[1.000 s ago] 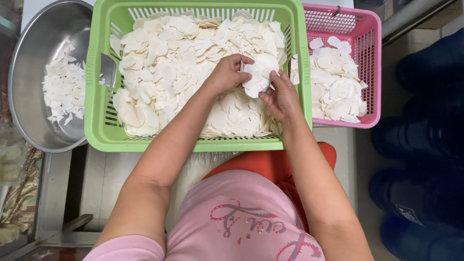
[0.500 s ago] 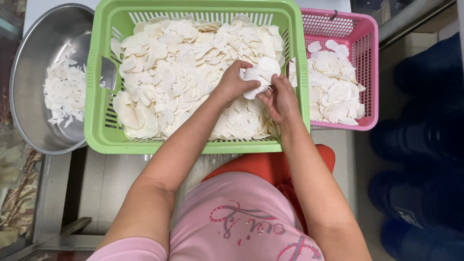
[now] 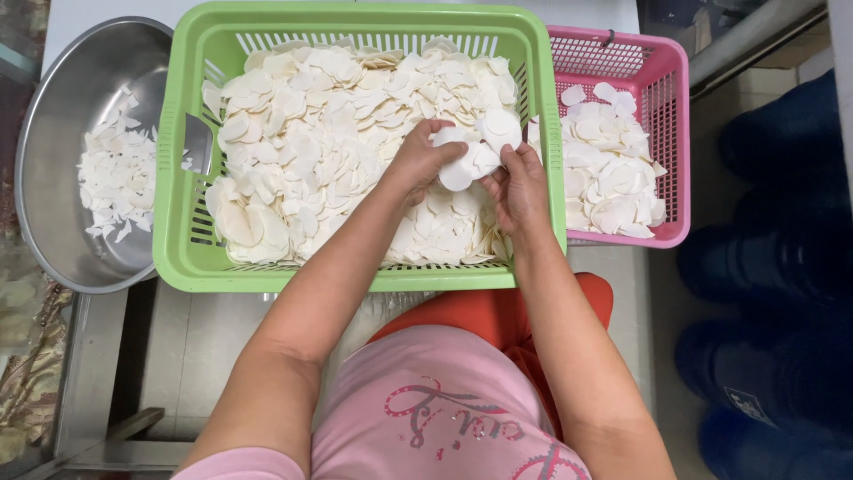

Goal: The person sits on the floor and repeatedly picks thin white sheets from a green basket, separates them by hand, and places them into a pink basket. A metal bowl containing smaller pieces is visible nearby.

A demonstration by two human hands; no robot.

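Both hands meet over the right part of a green plastic basket (image 3: 182, 258) heaped with thin white round slices (image 3: 320, 151). My left hand (image 3: 419, 164) grips a small bunch of white slices (image 3: 471, 151) from the left side. My right hand (image 3: 520, 187) pinches the same bunch from the right, with one round slice sticking up above the fingers. The bunch is held just above the pile, near the basket's right wall.
A pink basket (image 3: 671, 133) with more white slices stands to the right of the green one. A steel bowl (image 3: 53, 169) at the left holds broken white pieces. Dark blue containers (image 3: 782, 267) stand at the far right. My lap in pink and orange is below.
Both hands have lifted the bunch of slices slightly up and to the right over the pile. The baskets and bowl stay put.
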